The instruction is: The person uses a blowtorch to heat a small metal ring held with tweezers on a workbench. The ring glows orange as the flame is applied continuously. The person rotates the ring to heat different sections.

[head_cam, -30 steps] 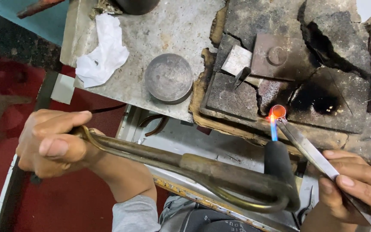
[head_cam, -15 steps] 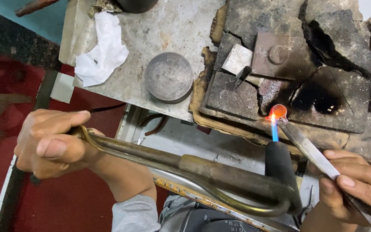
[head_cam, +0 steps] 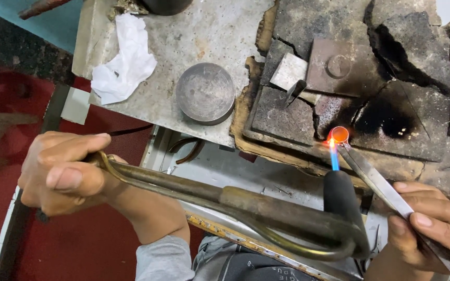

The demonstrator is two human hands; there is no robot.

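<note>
My left hand (head_cam: 61,174) grips the looped brass handle of a gas torch (head_cam: 266,213) that runs rightward and bends up to a black nozzle. A thin blue flame (head_cam: 334,156) leaves the nozzle and hits a small round metal piece (head_cam: 339,134) glowing orange on a scorched fire brick (head_cam: 391,125). My right hand (head_cam: 433,224) holds long steel tweezers (head_cam: 376,182) whose tips reach the glowing piece.
A round grey metal tin (head_cam: 205,92) and a crumpled white tissue (head_cam: 123,62) lie on a worn metal sheet (head_cam: 183,31). Cracked blackened bricks (head_cam: 339,67) fill the upper right. A small metal block (head_cam: 290,70) rests among them. Red floor lies at left.
</note>
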